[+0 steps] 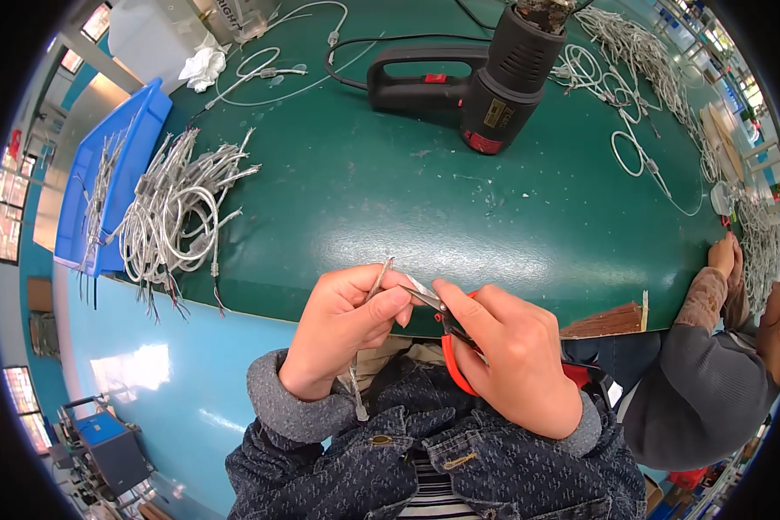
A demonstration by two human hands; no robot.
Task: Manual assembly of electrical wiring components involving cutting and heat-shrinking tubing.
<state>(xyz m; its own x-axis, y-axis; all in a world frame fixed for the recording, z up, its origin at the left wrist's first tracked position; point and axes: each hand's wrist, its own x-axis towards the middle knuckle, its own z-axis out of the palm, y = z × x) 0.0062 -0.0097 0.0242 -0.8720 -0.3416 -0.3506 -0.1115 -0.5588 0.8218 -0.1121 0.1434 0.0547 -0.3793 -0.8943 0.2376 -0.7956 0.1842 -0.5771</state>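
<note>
Near the table's front edge, my left hand pinches a thin braided grey cable between thumb and fingers. Its tip pokes up past the fingertips, and the rest hangs below the hand toward my lap. My right hand grips red-handled scissors, with the blades pointing left at my left fingertips. The blades lie close to the cable; whether they touch it I cannot tell. A bundle of similar cables with frayed ends lies at the left on the green table.
A black heat gun stands at the back, its cord trailing left. A blue tray holding cables sits at the left edge. More cables are piled at far right, where a co-worker sits. Brown strips lie at the front edge.
</note>
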